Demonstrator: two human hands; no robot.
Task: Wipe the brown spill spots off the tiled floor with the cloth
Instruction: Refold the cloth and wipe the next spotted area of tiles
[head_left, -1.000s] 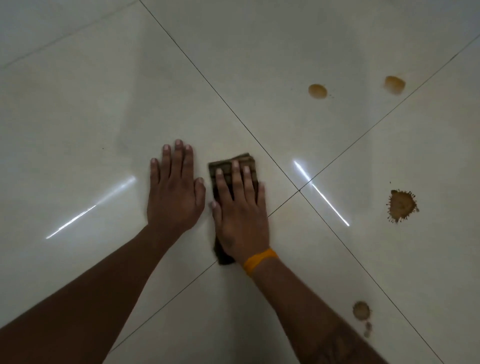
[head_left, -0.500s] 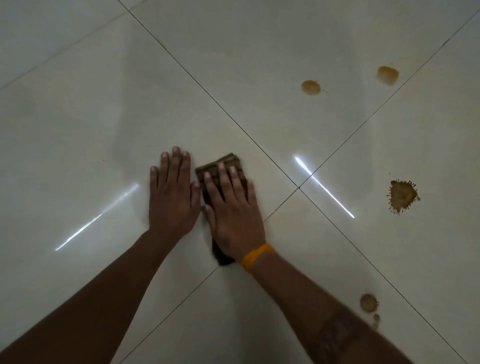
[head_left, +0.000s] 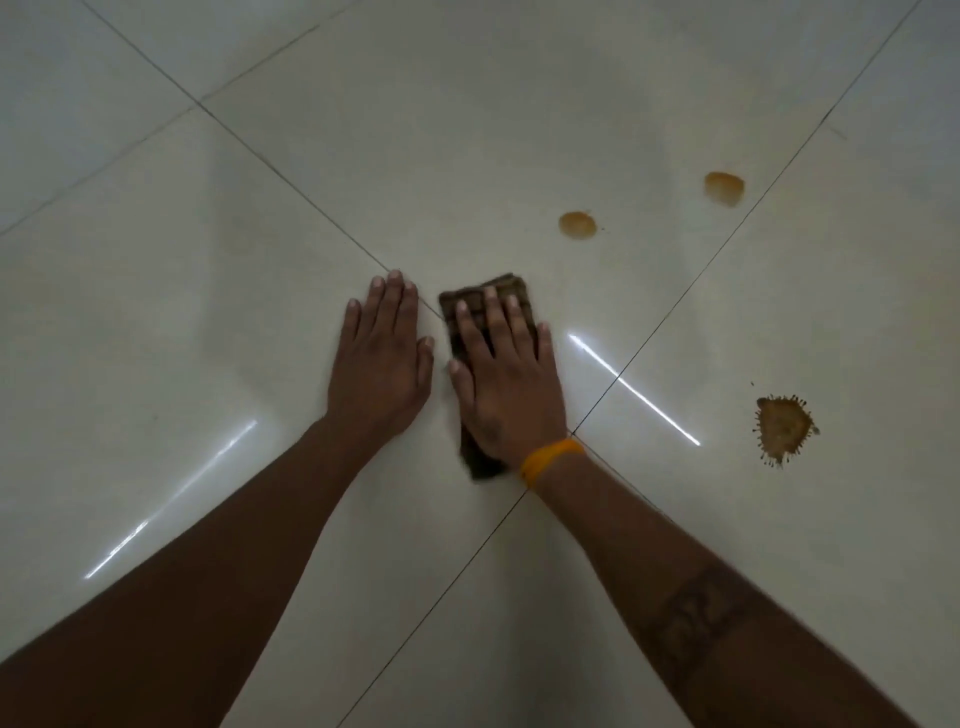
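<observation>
While I look down on the tiled floor (head_left: 218, 322), my right hand (head_left: 506, 387) lies flat, fingers spread, pressing the folded cloth (head_left: 485, 296) beside a grout line, its long axis pointing away from me. My left hand (head_left: 382, 364) rests flat and empty just beside it. All three brown spots lie to the right: the splattered spot (head_left: 783, 428), then two round spots (head_left: 577, 225) (head_left: 723, 188) farther ahead, so I judge the right hand the nearer one.

Dim light, bright glare streaks on glossy floor (head_left: 519, 130), slight motion blur, wide-angle bowing at edges
</observation>
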